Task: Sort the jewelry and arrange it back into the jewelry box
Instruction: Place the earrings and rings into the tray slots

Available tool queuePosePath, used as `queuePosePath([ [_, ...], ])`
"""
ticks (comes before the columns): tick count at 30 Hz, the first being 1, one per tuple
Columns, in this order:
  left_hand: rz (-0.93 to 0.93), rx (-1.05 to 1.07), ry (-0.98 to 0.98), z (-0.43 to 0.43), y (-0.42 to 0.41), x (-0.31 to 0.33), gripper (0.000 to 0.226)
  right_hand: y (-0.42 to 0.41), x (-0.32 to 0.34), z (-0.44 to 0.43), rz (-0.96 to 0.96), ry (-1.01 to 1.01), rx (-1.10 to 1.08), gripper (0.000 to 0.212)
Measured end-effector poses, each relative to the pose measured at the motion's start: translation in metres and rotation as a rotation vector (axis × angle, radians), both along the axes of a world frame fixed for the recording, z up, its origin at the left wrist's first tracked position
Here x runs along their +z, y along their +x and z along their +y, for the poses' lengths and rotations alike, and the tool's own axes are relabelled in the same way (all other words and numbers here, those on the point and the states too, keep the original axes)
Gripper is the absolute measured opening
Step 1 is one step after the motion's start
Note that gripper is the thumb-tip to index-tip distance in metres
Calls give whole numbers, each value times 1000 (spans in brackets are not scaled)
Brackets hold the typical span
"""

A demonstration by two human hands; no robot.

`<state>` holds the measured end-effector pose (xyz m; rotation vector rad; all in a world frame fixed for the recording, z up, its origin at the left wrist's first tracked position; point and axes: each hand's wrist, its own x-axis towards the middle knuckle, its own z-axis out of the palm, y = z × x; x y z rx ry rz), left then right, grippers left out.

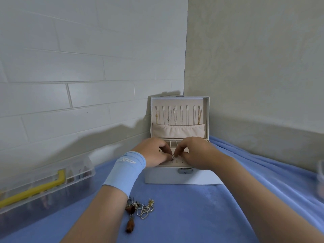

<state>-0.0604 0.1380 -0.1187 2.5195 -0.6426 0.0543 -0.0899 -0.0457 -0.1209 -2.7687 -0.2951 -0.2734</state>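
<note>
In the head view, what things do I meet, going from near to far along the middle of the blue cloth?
Loose earrings → jewelry box latch → left hand and right hand, both pinching a small silver piece → lid pocket → hanging necklaces.

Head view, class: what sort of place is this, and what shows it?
Likely a bedroom corner at home: a blue blanket covers the surface, an open jewelry box stands on it, tiled wall behind.
</note>
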Motion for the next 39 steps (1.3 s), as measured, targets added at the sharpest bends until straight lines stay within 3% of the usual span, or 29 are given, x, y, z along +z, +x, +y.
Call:
queuePosePath([
  [9,-61,37,-28,29,-18,15,5,-17,19,23,-93,115,101,26],
  [15,69,27,187,71,-41,14,7,-38,11,67,189,-45,347,27],
  [20,228,-39,343,90,-48,1,11,-44,-3,84,353,-225,408,35],
  [26,267,-109,376,81,-50,-2,22,-41,-9,83,368,-195,352,15],
  [29,265,-109,303,80,-50,-1,23,-39,-3,75,376,-90,330,15],
  [34,326,-110,-88,82,-47,-4,28,-38,7,66,328,184,368,9],
  [39,284,-170,-217,87,-43,-4,25,-39,9,61,390,368,342,22],
])
